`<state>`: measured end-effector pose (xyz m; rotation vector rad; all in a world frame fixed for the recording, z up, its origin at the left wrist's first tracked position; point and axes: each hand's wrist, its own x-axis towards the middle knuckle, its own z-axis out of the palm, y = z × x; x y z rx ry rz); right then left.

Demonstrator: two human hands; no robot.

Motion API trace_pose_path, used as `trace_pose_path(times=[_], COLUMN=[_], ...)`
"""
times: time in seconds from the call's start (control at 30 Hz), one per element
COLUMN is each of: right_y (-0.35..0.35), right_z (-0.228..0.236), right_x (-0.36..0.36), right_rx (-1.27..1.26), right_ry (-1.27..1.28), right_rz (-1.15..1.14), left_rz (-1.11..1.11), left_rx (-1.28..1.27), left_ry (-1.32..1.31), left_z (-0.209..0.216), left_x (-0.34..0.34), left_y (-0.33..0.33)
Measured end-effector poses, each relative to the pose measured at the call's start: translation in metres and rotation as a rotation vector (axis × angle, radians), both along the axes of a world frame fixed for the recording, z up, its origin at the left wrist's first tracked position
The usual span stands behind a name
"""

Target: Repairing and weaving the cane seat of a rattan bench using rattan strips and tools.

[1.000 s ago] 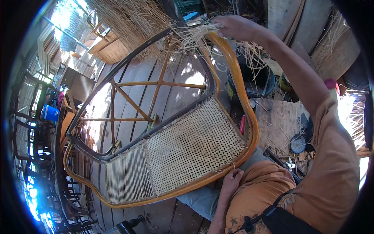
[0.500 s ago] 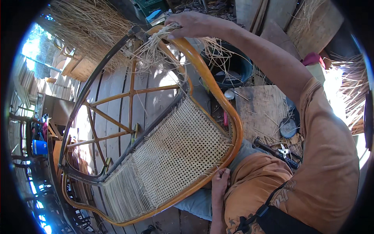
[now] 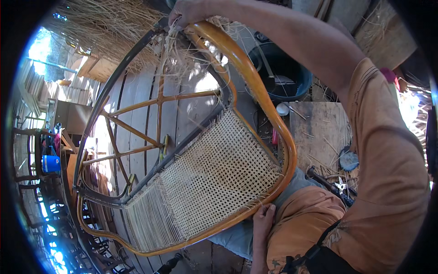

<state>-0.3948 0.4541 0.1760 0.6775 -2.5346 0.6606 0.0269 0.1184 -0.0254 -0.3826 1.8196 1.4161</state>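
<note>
A rattan chair frame [image 3: 289, 150] with glossy orange-brown poles lies tilted in front of me. Its woven cane panel [image 3: 214, 169] has open mesh on the right and close parallel strands on the left. At the top, my right hand [image 3: 188, 13] is closed on a bunch of thin pale cane strands [image 3: 175, 52], beside the frame's upper corner; loose ends hang down through the frame. My left hand [image 3: 263, 219] rests against the lower pole by the panel's edge, its fingers pinched together. Whatever they hold is too small to make out.
A dark tub [image 3: 285, 77] stands beyond the frame at right. Near it lie a wooden board [image 3: 317, 128] with cane scraps, pliers [image 3: 340, 185] and a round lid [image 3: 348, 159]. Dry strands [image 3: 109, 32] hang in a mass at upper left. A blue bucket [image 3: 50, 163] sits at far left.
My right hand has moved left and up past the frame's upper corner with the strands. The chair frame sits slightly farther right in view. My left hand stays by the lower pole.
</note>
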Motion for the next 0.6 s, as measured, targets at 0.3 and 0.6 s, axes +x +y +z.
trace_pose_path(times=[0.3,0.6], right_y=[-0.012,0.021], right_z=[-0.007,-0.127], right_x=[-0.049,0.23], right_rx=[0.451,-1.095], right_ry=[-0.164,0.048], right_rz=[-0.26,-0.591], left_rz=[0.569,0.757], left_rx=[-0.267,0.238], left_ry=[-0.089,0.02], left_z=[0.011,-0.037], left_x=[0.01,0.014], left_y=[-0.079,-0.107])
